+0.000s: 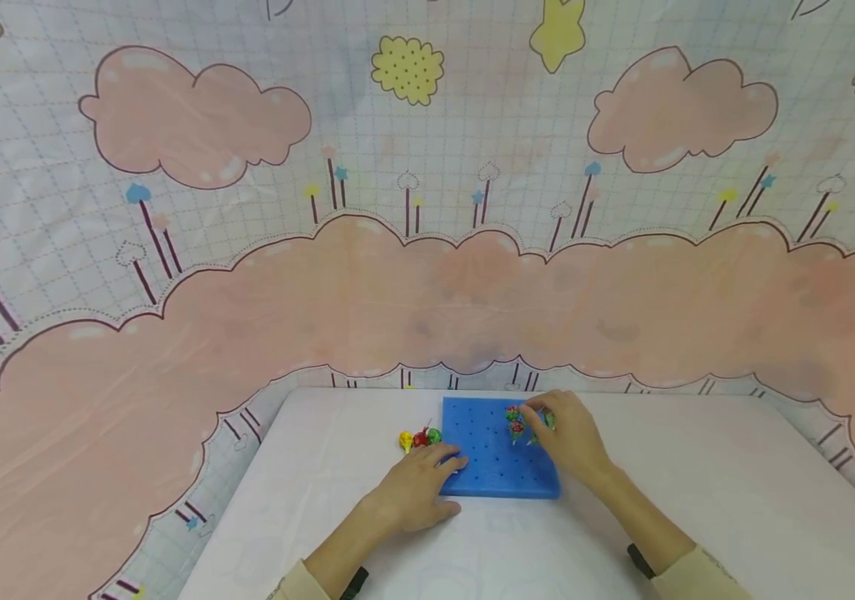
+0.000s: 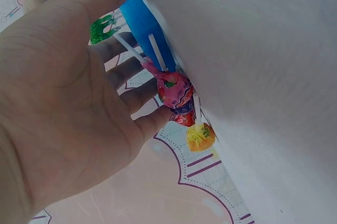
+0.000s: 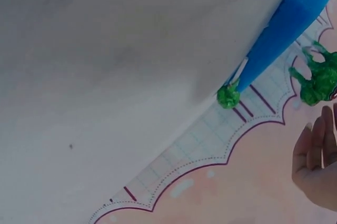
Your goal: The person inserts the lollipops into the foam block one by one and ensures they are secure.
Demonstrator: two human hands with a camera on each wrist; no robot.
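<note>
A blue board with holes [image 1: 483,467] lies on the white table. My left hand [image 1: 416,487] rests at its left edge, fingers spread. In the left wrist view, a pink lollipop [image 2: 175,90] and a yellow one [image 2: 200,137] lie near those fingers. Several wrapped lollipops stand at the board's back right. There my right hand [image 1: 570,433] pinches a red-and-green lollipop [image 1: 512,412] with thumb and forefinger; a red one [image 1: 517,428] is just below. In the right wrist view, the curled right fingers [image 3: 316,150] are beside green lollipops [image 3: 318,79], partly cut off.
Beyond the left fingers lie a yellow lollipop [image 1: 406,440], a red one [image 1: 421,437] and a green one [image 1: 434,436]. One green lollipop [image 3: 228,98] stands by a board corner. A patterned cloth [image 1: 427,292] hangs behind the white table [image 1: 337,475].
</note>
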